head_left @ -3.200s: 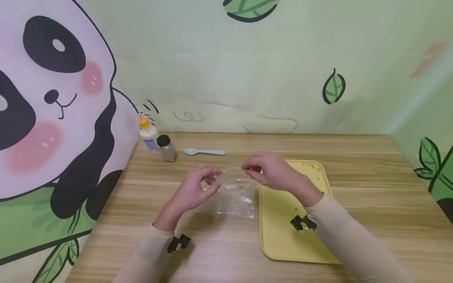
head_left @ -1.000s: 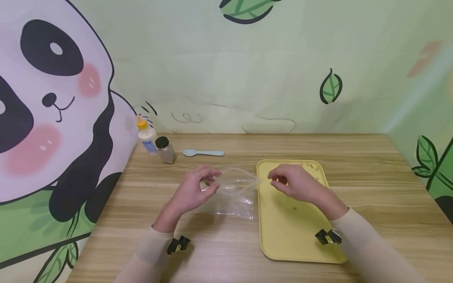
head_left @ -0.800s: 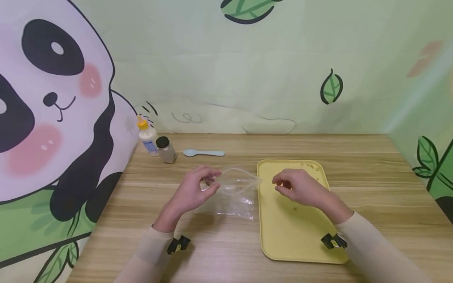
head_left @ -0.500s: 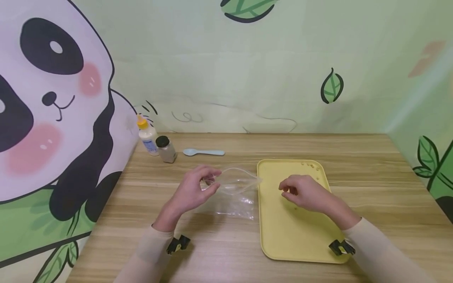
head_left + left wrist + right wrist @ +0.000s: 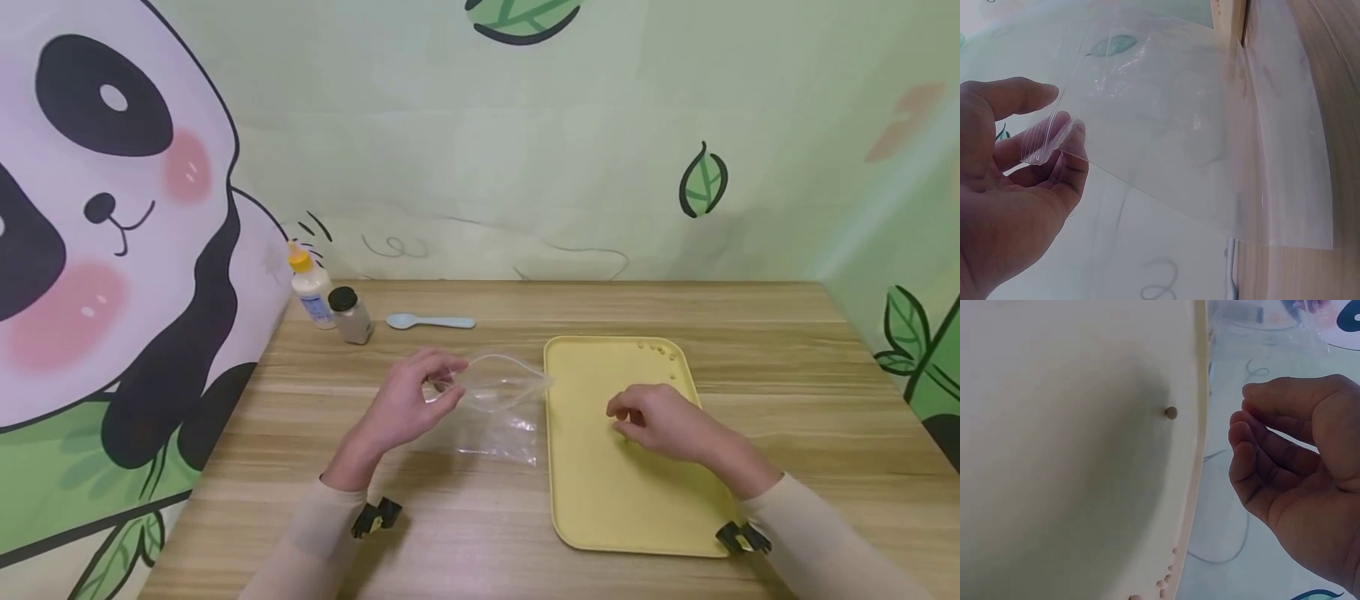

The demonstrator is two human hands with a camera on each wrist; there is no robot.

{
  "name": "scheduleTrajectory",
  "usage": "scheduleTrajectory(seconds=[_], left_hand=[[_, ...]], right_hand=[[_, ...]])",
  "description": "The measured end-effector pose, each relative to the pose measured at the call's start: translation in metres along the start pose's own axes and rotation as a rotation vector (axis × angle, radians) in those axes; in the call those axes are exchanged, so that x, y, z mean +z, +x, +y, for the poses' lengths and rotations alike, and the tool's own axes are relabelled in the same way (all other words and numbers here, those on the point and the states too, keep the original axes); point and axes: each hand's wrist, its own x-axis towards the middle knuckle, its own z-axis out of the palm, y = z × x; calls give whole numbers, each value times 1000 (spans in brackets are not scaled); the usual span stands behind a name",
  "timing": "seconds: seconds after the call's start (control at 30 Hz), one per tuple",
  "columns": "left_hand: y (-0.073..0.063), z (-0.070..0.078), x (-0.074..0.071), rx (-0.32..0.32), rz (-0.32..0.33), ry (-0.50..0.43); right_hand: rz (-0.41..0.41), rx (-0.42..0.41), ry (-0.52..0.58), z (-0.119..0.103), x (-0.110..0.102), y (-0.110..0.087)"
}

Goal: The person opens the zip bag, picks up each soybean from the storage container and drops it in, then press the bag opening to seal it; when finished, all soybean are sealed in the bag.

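Note:
My left hand (image 5: 408,404) holds a clear zip bag (image 5: 498,433) by the left end of its mouth, which gapes in a rounded loop. In the left wrist view, the fingers (image 5: 1071,172) curl round the ridged corner of the bag (image 5: 1166,125), and its lower end meets the wooden table. Over the yellow tray (image 5: 622,508) hovers my right hand (image 5: 663,421), fingers loosely bent and nothing visible in them. A single tan, round pellet (image 5: 1171,413) lies on the tray below it. Several similar pellets (image 5: 660,350) are scattered at the tray's far right corner.
Behind the left hand stand a white bottle (image 5: 311,292) with a yellow cap and a small jar (image 5: 351,321) with a black lid. A pale blue spoon (image 5: 431,322) lies to their right. A painted wall (image 5: 480,167) rises behind the table (image 5: 450,533).
My right hand has let go of the bag's right side and moved right and nearer over the tray. The left hand keeps its hold, and the bag's mouth stays apart.

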Motion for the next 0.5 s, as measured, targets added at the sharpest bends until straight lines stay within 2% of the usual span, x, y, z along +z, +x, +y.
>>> scheduleTrajectory(seconds=[0.17,0.5], left_hand=[[-1,0,0,0,-2,-6],[0,0,1,4,-5,-5]], right_hand=[[-52,17,-10,1,2,-4],[-61,10,-45,6,6,-12]])
